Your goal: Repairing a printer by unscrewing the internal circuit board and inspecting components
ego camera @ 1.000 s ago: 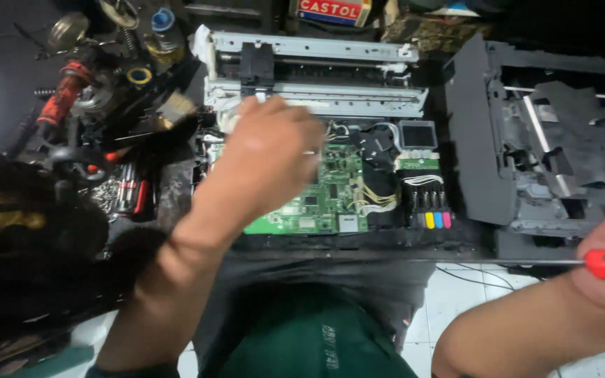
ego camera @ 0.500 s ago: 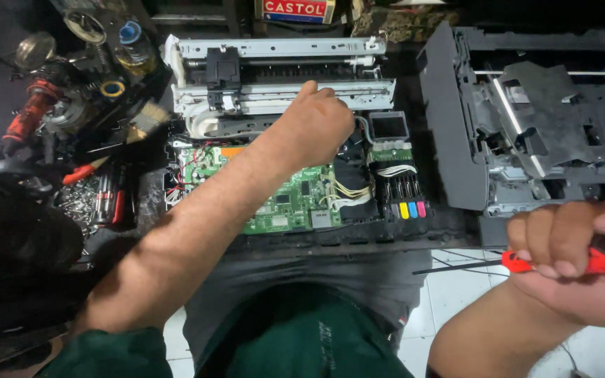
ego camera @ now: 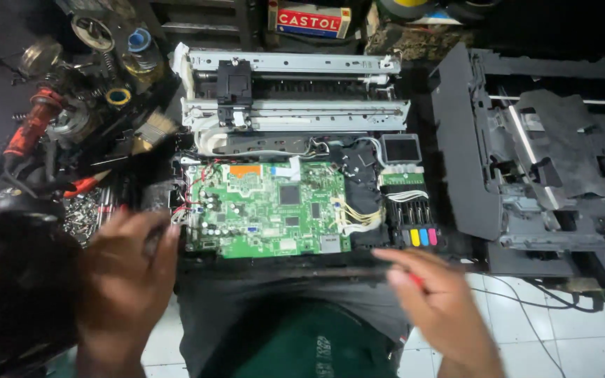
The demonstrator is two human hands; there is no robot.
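Opened printer [ego camera: 295,126] lies top side up on the table, cover off, seen from straight above. Green circuit board [ego camera: 267,210] sits exposed in the near half of the chassis, with a grey carriage rail [ego camera: 295,112] and a black print carriage [ego camera: 234,87] across the far half.

Left hand [ego camera: 124,280] rests at the near left corner of the chassis, fingers spread apart and blurred; fingertips lie just beside the left edge of the circuit board. Nothing is clamped in it that can be made out.

Right hand [ego camera: 442,308] sits at the near right, just below the row of ink tubes [ego camera: 419,236] (black, yellow, cyan, magenta caps). Fingers are curled together around a red-handled tool [ego camera: 414,280], only a sliver of red showing between them; the tip is hidden.

A small grey screen panel [ego camera: 401,149] stands right of the board, above the ink tubes. A bundle of pale wires [ego camera: 355,217] runs off the board's right edge.

Removed black cover [ego camera: 540,161] lies to the right, well apart from both hands, underside up.

Left of the printer: a heap of tools [ego camera: 71,140] including a red-handled driver, a brush and a roll of tape, with loose screws [ego camera: 82,217] near the left hand.

White tiled floor [ego camera: 561,336] shows below the table edge.
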